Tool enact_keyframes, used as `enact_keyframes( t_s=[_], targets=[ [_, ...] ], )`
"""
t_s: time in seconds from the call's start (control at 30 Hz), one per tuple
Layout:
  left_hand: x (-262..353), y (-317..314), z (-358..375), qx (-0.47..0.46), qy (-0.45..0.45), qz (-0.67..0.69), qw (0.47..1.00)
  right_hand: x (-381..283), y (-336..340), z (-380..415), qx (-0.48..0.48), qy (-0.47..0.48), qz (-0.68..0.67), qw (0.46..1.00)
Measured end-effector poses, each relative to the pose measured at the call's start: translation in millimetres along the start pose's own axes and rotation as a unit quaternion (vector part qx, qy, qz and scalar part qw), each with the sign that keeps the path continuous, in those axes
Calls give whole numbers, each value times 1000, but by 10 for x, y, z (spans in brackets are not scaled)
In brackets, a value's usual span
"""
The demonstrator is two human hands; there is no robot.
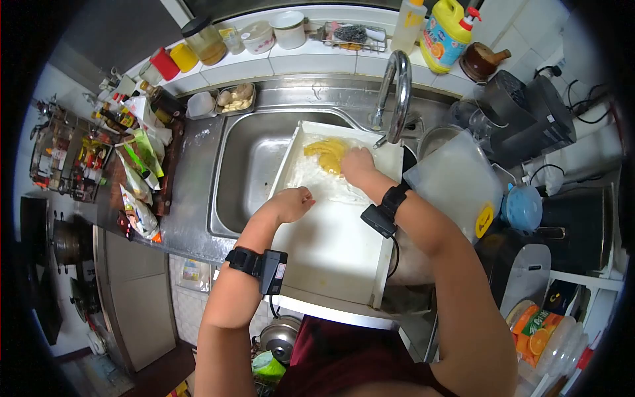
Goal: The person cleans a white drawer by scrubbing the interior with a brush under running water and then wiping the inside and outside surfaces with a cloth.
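Observation:
A white, shallow tray-like drawer [331, 245] lies tilted across the sink, its near end by my body. Whitish suds [317, 177] spread over its far half. My right hand [358, 165] is closed on the edge of a crumpled yellow cloth [327, 153], which rests on the drawer's floor; some fingers are hidden from above. Over the drawer's left side, my left hand [293, 204] has its fingers curled in, and nothing shows in them. Each wrist wears a black strap with a small box.
The steel sink basin [254, 155] shows left of the drawer, with the faucet [395, 92] arching at its far right. Bottles and jars line the back ledge. Seasoning packets [142, 172] lie on the left counter. A translucent sheet [456, 182] sits at right.

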State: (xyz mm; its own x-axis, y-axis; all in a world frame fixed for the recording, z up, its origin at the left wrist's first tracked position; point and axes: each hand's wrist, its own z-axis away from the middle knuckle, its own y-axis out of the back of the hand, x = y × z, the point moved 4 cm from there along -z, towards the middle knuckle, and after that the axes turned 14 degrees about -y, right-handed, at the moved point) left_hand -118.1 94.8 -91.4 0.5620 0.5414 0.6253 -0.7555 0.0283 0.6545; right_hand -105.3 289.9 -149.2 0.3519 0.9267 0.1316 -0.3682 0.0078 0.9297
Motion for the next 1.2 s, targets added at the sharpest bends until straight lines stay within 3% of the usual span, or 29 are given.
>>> enact_keyframes(
  t_s=[0.13, 0.2, 0.3, 0.37, 0.5, 0.53, 0.73, 0.83, 0.87, 0.93, 1.0, 1.07, 1.17, 1.2],
  targets=[
    [-12, -1, -12, 8, -18, -9, 1000, 433, 230, 23, 141, -149, -44, 978],
    [-21, -23, -20, 6, -26, -7, 1000, 752, -556, -579, 99, -246, -175, 948],
    [-8, -30, -16, 4, -26, -19, 999, 1011, -387, -475, 168, -210, -185, 945],
    [16, -22, -8, -3, -25, -18, 1000, 1129, 34, -191, 221, -230, -303, 898],
    [0, -45, -26, -10, -32, -15, 999, 1362, 433, -311, 189, -245, -217, 926],
    [12, -41, -26, -12, -30, -18, 999, 1480, 292, -542, 155, -223, -279, 921],
    [20, -32, -26, -6, -34, -23, 999, 1412, -27, -520, 24, -186, -220, 957],
    [24, -53, -43, -13, -31, -10, 999, 1039, -319, -471, 128, -190, -252, 940],
    [39, -48, -52, -13, -32, -7, 999, 696, 176, -119, 27, -82, -165, 982],
    [41, -49, -66, -17, -31, -8, 999, 331, -13, -240, 42, 167, -181, 968],
    [-3, -100, -83, -26, -26, -17, 999, 114, -292, -295, 106, 229, -152, 956],
    [0, -81, -68, -27, -15, -17, 999, 18, -149, -209, 71, 164, -55, 982],
    [-30, -92, -52, -30, -10, -12, 999, -139, -517, -426, 56, -6, -71, 996],
    [-35, -83, -64, -27, -13, -10, 999, -285, -484, -350, -20, 0, 26, 999]
  ],
)
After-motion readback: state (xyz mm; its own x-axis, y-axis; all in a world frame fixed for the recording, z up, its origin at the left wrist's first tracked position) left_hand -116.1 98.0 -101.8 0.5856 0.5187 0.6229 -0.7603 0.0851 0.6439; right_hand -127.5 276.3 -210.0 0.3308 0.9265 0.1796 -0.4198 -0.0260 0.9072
